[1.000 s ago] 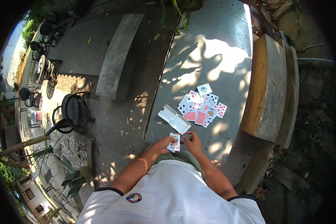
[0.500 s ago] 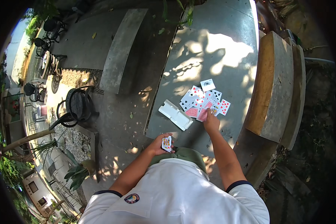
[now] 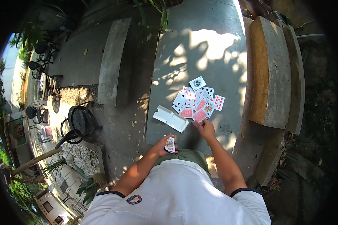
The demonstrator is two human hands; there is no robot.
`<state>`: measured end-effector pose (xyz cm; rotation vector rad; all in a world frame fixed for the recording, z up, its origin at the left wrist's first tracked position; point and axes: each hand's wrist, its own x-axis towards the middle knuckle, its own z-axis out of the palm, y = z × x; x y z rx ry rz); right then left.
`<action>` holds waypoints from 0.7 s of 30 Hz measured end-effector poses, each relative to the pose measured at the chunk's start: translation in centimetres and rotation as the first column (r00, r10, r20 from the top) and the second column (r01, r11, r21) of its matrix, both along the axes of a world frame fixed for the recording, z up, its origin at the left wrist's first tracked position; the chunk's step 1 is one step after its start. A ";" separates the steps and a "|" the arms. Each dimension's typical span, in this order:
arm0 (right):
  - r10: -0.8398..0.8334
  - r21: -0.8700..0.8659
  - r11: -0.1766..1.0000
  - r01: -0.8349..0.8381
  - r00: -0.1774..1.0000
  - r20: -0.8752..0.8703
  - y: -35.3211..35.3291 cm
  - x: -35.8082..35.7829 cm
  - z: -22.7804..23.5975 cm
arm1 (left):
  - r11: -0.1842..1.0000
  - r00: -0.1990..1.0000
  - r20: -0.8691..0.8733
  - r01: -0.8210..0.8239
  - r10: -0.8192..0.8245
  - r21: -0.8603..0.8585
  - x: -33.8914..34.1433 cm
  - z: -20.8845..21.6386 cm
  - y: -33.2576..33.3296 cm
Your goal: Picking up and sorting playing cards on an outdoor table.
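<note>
My left hand (image 3: 163, 147) is wrapped round a small packet of playing cards (image 3: 170, 144), with a face card showing on top. At the table's near side my right hand (image 3: 207, 130) pinches one red-backed playing card (image 3: 196, 124), just in front of the spread. Overlapping face-up playing cards (image 3: 181, 99) lie loosely on the table, mixed with a few red-backed cards (image 3: 186, 113). Slightly apart at the far side of the spread is a card with a dark central figure (image 3: 197, 83). An open white plastic case (image 3: 171, 119) lies left of the cards.
The long grey table (image 3: 218, 78) carries patches of sun and leaf shadow. Concrete benches flank it, one on the left (image 3: 115, 60) and one on the right (image 3: 278, 75). A black metal chair (image 3: 79, 122) stands farther left, near potted plants.
My right hand has drawn back toward me from the spread, now with a red-backed card in its fingers. My left hand keeps its packet. The whole view has shifted slightly.
</note>
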<state>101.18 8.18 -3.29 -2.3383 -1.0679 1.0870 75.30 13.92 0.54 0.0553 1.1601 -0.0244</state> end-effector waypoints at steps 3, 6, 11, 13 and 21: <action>-0.022 0.033 0.999 0.034 0.956 -0.293 -1.4 -2.5 2.0 | 0.996 0.997 -0.012 0.079 -0.079 -0.037 0.6 0.2 0.4; -0.007 0.133 0.988 0.081 0.876 -0.483 -3.3 -5.6 3.7 | 0.987 0.992 0.049 0.118 -0.113 -0.110 1.9 1.1 1.1; 0.202 0.346 0.937 -0.056 0.893 -0.403 -3.7 -8.8 8.3 | 0.991 0.979 0.167 0.127 -0.119 -0.035 2.7 -0.1 2.1; 0.332 0.406 0.891 -0.203 0.901 -0.278 -3.1 -8.9 9.9 | 0.986 0.970 0.178 0.167 -0.167 0.016 2.9 0.1 2.9; 0.245 0.385 0.905 -0.178 0.961 -0.132 -0.5 -9.9 10.7 | 0.936 0.904 0.265 0.352 -0.336 -0.014 4.9 3.3 4.1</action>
